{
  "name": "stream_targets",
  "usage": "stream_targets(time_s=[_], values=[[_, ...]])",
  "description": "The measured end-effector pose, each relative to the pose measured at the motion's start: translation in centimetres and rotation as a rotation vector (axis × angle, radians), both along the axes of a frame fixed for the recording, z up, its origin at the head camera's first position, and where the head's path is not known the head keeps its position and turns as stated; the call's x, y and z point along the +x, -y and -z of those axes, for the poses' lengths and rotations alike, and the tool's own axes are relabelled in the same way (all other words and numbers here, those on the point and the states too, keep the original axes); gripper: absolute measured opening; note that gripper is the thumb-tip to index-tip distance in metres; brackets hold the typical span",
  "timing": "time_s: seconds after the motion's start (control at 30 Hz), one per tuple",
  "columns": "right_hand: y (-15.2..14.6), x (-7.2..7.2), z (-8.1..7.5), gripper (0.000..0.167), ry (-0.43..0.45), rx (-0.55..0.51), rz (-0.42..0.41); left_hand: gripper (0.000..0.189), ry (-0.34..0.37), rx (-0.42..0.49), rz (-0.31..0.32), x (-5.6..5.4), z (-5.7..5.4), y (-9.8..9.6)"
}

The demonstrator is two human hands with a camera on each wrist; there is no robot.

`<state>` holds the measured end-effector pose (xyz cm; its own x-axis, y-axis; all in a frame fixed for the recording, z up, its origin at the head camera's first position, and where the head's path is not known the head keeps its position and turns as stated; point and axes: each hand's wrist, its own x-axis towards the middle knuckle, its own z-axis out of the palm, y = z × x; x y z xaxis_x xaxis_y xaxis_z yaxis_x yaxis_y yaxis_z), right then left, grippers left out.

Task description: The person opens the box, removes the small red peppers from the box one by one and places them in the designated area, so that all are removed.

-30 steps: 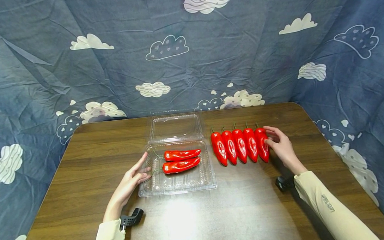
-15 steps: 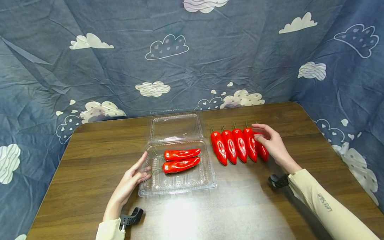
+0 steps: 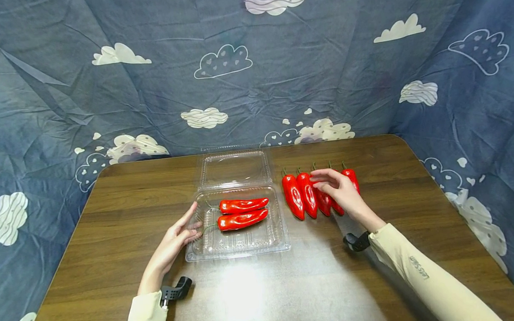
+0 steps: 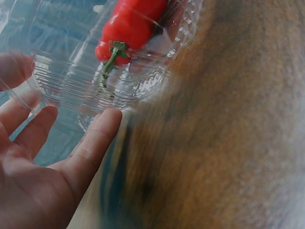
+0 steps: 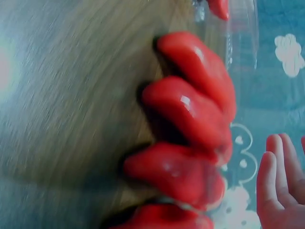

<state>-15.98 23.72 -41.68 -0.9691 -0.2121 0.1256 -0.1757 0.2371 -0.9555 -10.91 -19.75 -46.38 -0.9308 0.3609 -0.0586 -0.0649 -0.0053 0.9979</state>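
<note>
My left hand (image 3: 172,243) is at the left side of a clear plastic clamshell container (image 3: 243,248), its extended fingers touching the wall; the left wrist view shows fingertips (image 4: 110,117) right at the ribbed plastic. Inside lie two red peppers, the upper one (image 3: 243,206) and the lower one (image 3: 242,220), stems pointing left. My right hand (image 3: 341,193) hovers over a row of several red peppers (image 3: 293,197), fingers loosely bent, holding nothing. It partly hides the peppers right of the row's middle. In the right wrist view its fingers (image 5: 268,179) are beside the stem ends.
The container's lid (image 3: 236,169) lies folded back toward the rear of the brown wooden table (image 3: 127,221). A dark blue cloth with cloud prints (image 3: 321,59) hangs behind and around the table. Each wrist wears a black camera, the left one (image 3: 178,290) close over the tabletop.
My right hand has moved left along the pepper row, from the rightmost pepper to near the middle, uncovering the rightmost one. The left hand and the container have stayed put.
</note>
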Motion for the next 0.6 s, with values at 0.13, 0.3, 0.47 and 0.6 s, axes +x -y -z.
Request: stream_targets(time_s=[0.13, 0.3, 0.47, 0.6], values=[[1.2, -0.1, -0.3, 0.033, 0.004, -0.010, -0.047, 0.068, 0.004, -0.003, -0.005, 0.0, 0.0, 0.0], [2.6, -0.1, -0.6, 0.032, 0.025, -0.008, -0.110, 0.068, 0.009, -0.001, -0.007, 0.1, 0.0, 0.0], [4.1, -0.2, -0.9, 0.031, 0.033, 0.003, -0.175, 0.068, 0.013, -0.001, -0.010, 0.1, 0.0, 0.0], [5.3, -0.3, -1.2, 0.031, 0.046, 0.005, -0.235, 0.068, 0.009, 0.004, -0.009, 0.0, 0.0, 0.0]])
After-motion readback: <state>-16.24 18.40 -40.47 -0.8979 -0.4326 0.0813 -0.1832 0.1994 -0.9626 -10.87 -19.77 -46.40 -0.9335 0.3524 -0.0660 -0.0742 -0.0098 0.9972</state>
